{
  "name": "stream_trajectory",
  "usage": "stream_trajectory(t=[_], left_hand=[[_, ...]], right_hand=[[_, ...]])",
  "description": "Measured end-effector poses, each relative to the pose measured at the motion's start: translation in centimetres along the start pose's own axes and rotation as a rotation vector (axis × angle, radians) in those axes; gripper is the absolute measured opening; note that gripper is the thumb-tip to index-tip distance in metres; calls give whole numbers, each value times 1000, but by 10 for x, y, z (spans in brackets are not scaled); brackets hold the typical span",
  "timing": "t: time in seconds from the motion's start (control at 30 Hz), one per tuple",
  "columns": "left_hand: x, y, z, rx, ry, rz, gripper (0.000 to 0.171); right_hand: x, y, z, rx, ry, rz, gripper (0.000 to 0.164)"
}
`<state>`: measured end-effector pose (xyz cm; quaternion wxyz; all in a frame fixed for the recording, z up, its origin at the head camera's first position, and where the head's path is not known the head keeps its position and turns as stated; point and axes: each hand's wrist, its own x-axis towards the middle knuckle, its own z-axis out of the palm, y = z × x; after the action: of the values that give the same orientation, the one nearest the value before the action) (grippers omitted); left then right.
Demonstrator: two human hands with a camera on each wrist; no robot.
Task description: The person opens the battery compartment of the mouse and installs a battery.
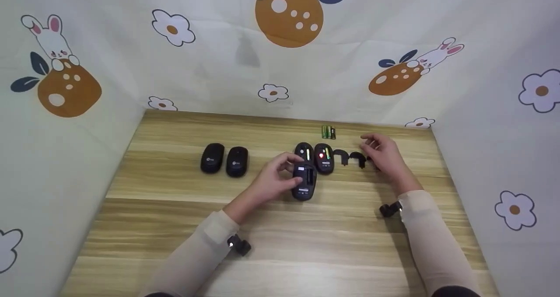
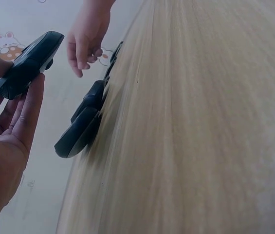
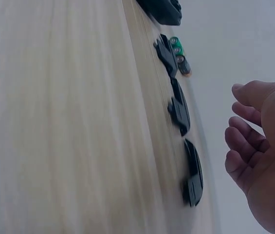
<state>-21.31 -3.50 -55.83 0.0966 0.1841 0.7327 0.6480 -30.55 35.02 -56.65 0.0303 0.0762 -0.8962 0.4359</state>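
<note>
My left hand [image 1: 273, 181] grips a black computer mouse [image 1: 303, 192] by its sides, underside facing up, with its battery slot uncovered. In the left wrist view this mouse [image 2: 27, 68] is clear of the tabletop. My right hand [image 1: 387, 157] hovers at the right with fingers loosely bent and nothing in them. Below it lie black battery covers, one [image 3: 193, 173] nearest the hand and two others [image 1: 341, 156] farther left. Two more mice lie underside up with batteries in their slots: one [image 1: 303, 150] partly hidden behind the held mouse, the other [image 1: 324, 168] showing a red light.
Several small batteries [image 1: 327, 132] lie together near the back edge. At the left, two black mice [image 1: 213, 158] rest right side up, side by side. Patterned cloth walls [image 1: 218, 69] enclose the wooden table [image 1: 332, 240] at the back and sides.
</note>
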Motion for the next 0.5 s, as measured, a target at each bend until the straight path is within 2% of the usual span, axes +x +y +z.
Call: stream_trajectory(t=[0.23,0.5], left_hand=[[-1,0,0,-3,2,4,47],[0,1,0,-8,-2,33,48]], right_hand=[[14,-16,12,5,-67,3,37],[34,-22,23,-25,-145,20,45]])
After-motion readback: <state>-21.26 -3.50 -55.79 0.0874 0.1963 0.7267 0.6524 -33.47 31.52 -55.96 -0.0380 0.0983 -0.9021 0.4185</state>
